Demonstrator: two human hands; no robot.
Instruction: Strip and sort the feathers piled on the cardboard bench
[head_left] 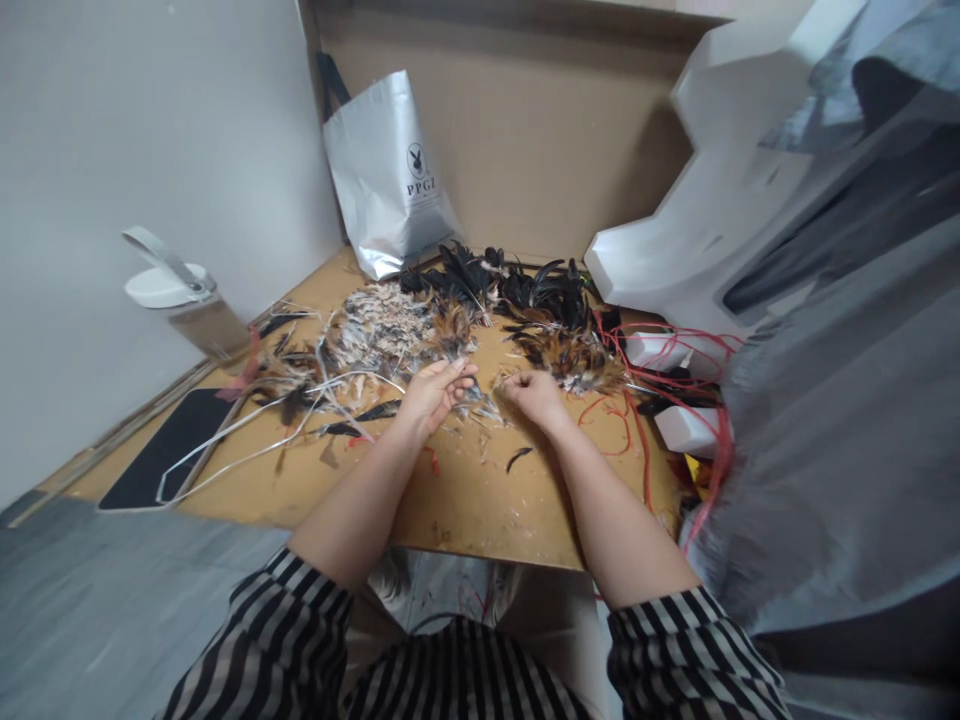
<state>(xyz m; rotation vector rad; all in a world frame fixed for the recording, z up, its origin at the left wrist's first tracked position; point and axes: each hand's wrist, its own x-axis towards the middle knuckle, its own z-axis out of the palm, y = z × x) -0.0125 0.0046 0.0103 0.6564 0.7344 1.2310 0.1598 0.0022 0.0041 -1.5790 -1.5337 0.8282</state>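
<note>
Here's the left hand [435, 394], its grip pinched on a small fanned tuft of brown feathers [452, 328] at mid-tabletop [487, 510]! Across a narrow gap, the right hand [534, 397] curls its fingers inward; whether that grip holds anything, I cannot tell. Just beyond it lies a brown-and-black feather heap [570, 355]. Left, a pale, fluffy feather pile [379, 325]; far side, glossy black feathers [544, 290]; far left, a silver printed bag [390, 170] stands upright; thin red strings [637, 450] tangle on the right.
</note>
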